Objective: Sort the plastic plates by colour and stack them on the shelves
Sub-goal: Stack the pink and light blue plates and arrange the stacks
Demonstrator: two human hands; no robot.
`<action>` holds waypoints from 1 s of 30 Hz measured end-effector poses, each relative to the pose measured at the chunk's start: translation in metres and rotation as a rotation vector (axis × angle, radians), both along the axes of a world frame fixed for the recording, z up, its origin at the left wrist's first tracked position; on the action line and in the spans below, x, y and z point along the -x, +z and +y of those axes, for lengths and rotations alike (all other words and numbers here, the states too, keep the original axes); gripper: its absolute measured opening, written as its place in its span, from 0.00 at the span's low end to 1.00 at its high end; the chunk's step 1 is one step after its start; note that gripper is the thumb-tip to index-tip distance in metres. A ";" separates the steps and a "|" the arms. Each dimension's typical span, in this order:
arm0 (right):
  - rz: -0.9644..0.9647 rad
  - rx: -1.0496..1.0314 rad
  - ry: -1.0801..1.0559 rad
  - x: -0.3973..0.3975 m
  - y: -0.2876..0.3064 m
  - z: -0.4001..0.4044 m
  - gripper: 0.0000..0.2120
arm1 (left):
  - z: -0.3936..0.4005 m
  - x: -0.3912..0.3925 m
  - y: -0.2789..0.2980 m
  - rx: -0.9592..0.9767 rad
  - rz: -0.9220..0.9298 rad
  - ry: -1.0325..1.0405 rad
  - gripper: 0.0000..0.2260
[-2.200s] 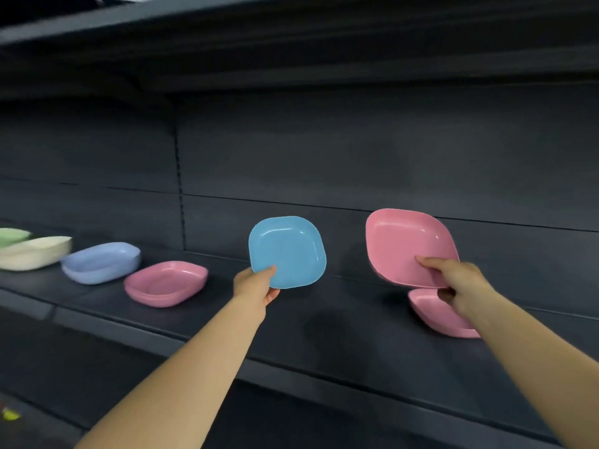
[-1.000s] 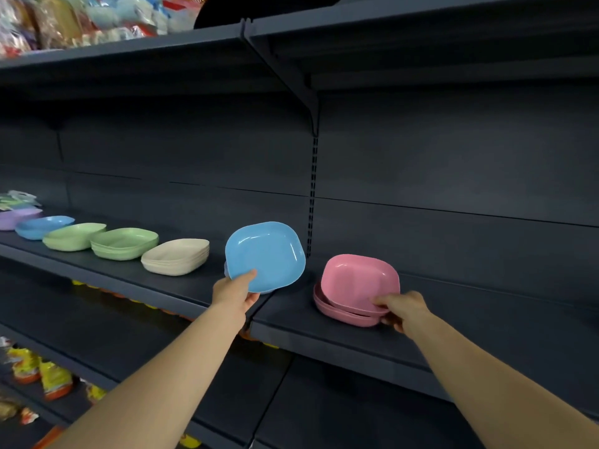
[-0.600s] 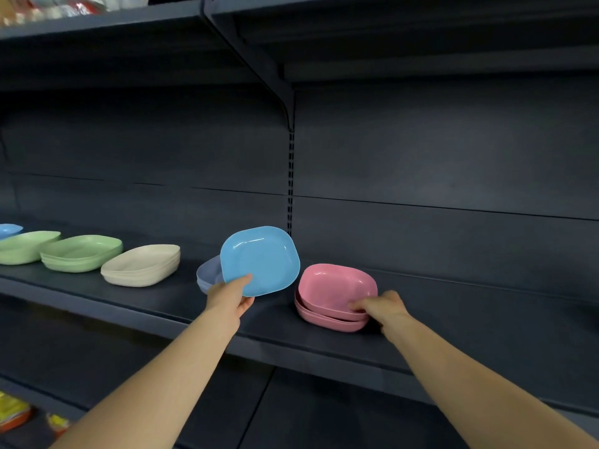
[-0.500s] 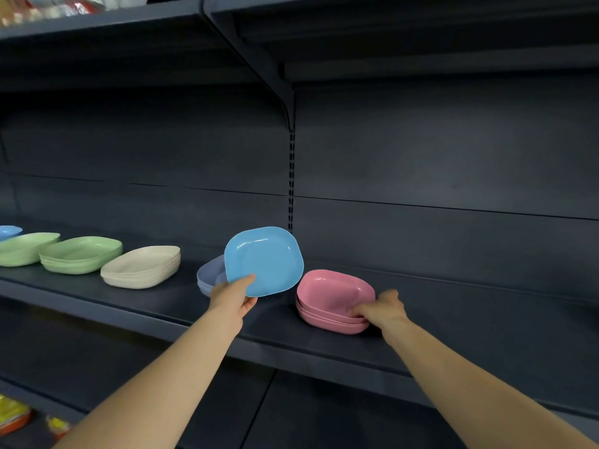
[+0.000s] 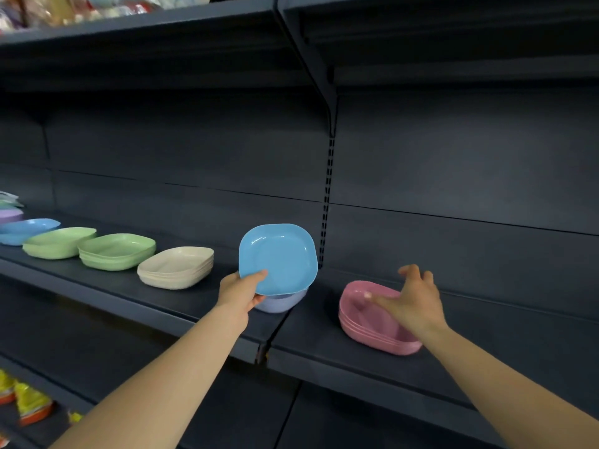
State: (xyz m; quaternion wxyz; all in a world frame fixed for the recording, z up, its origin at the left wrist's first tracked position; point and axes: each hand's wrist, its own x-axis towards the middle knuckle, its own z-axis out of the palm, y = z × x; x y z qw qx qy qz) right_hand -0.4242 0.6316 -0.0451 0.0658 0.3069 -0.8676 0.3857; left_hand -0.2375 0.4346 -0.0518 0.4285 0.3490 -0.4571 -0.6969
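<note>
Plate stacks [image 5: 175, 267] along shelf [image 5: 324, 361]

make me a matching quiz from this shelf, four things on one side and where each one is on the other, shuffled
Things:
1. bright blue plastic plate
2. stack of pink plastic plates
3. stack of cream plastic plates
4. pale lavender-blue plastic plate

Places:
A. under the open right hand
B. on the shelf, mostly hidden behind the raised plate
C. gripped by the left hand
D. just right of the green plates

Pairs: 1-C, 2-A, 3-D, 4-B

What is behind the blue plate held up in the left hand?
Behind the blue plate, held tilted by the left hand, a pale lavender plate pile sits on the shelf. Only its lower edge shows; how many plates it holds is hidden.
</note>
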 end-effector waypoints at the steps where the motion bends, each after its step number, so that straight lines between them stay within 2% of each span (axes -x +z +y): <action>1: 0.037 0.010 0.025 -0.007 0.003 -0.009 0.40 | -0.008 -0.006 0.001 0.004 0.005 -0.005 0.10; 3: 0.093 0.026 0.075 -0.026 0.009 -0.032 0.37 | -0.025 -0.019 0.003 0.022 0.021 -0.014 0.08; 7: 0.123 0.105 0.187 -0.079 0.014 -0.093 0.31 | -0.065 -0.059 0.009 0.079 0.015 -0.013 0.10; 12: 0.040 0.229 0.302 -0.170 0.017 -0.188 0.25 | -0.130 -0.132 0.013 0.167 -0.022 -0.056 0.07; 14: 0.009 0.263 0.325 -0.206 0.016 -0.225 0.22 | -0.159 -0.166 0.014 0.223 -0.071 -0.050 0.04; 18: -0.043 0.316 0.348 -0.284 0.013 -0.306 0.21 | -0.229 -0.243 0.014 0.310 -0.179 -0.015 0.03; 24: -0.086 0.311 0.422 -0.382 0.015 -0.422 0.20 | -0.327 -0.339 0.013 0.279 -0.216 0.051 0.03; 30: -0.062 0.330 0.514 -0.439 0.023 -0.530 0.14 | -0.427 -0.402 0.012 0.245 -0.206 0.117 0.09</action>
